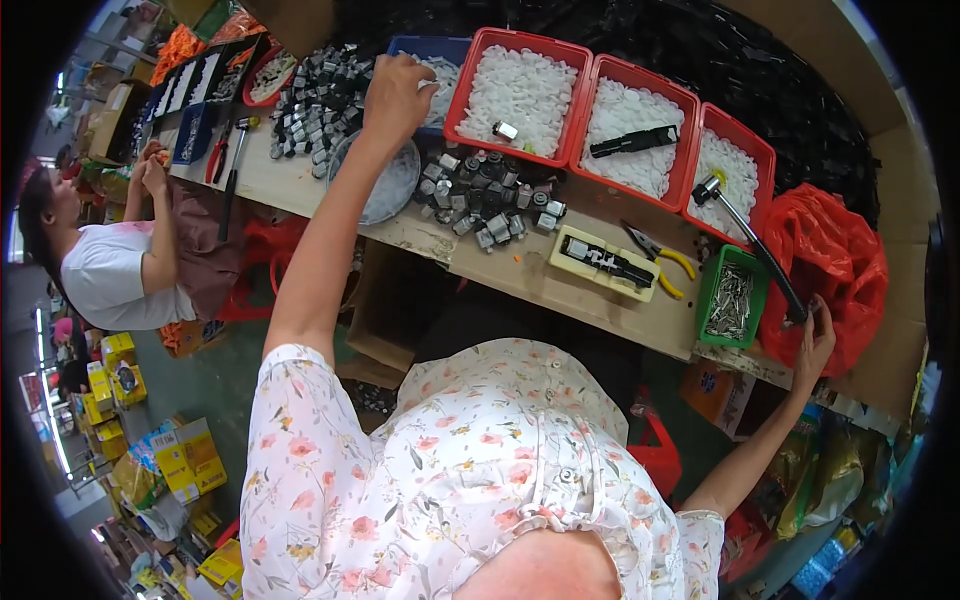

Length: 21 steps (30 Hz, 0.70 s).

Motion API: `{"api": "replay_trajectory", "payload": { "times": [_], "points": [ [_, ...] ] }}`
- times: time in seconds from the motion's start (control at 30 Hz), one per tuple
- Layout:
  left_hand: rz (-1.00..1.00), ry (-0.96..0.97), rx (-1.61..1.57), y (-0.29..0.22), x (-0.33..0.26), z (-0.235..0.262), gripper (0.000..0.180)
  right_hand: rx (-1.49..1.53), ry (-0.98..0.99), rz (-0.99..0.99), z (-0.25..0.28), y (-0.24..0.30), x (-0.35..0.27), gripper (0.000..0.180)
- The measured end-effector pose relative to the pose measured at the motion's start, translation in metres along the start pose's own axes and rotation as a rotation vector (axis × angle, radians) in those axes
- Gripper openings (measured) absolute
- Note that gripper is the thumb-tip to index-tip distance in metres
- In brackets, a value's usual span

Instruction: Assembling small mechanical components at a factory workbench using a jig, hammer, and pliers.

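My left hand is over the edge of a blue bin of whitish small parts. Its fingers are bent together, and anything in them is hidden. At far right my right hand closes at the black handle end of a hammer. The hammer's head rests over a red bin of white plastic pieces. In front of me a pale yellow block holds a black-and-silver assembly. Yellow-handled pliers and a green bin of metal pins are beside it.
Metal-and-black parts lie heaped near a clear round tub. Two more red bins stand at the back, one with a black piece on top. A red plastic bag bulges at right. A co-worker works at left.
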<state>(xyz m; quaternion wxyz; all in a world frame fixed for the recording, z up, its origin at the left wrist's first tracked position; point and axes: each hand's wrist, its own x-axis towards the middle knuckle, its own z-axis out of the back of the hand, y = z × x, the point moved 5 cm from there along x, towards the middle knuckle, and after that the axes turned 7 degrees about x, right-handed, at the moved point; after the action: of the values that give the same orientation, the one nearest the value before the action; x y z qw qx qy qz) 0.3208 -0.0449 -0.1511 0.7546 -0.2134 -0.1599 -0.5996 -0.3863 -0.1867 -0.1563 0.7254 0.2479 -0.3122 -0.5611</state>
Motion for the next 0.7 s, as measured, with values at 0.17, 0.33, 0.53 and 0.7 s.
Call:
{"api": "replay_trajectory", "payload": {
  "times": [0.17, 0.33, 0.53, 0.7],
  "points": [
    [0.029, 0.18, 0.121, 0.013, 0.011, -0.025, 0.019, 0.045, 0.006, 0.012, -0.003, 0.016, -0.005, 0.033],
    [0.021, 0.279, 0.115, 0.014, 0.022, -0.03, 0.021, 0.007, 0.006, 0.059, -0.003, 0.029, -0.006, 0.033],
    [0.166, 0.195, -0.209, 0.019, 0.026, -0.013, 0.019, 0.024, -0.022, 0.057, -0.003, 0.046, -0.009, 0.033],
    [0.273, 0.137, -0.433, 0.019, 0.004, 0.019, 0.014, 0.068, -0.062, 0.044, -0.005, 0.058, -0.016, 0.032]
  ]
}}
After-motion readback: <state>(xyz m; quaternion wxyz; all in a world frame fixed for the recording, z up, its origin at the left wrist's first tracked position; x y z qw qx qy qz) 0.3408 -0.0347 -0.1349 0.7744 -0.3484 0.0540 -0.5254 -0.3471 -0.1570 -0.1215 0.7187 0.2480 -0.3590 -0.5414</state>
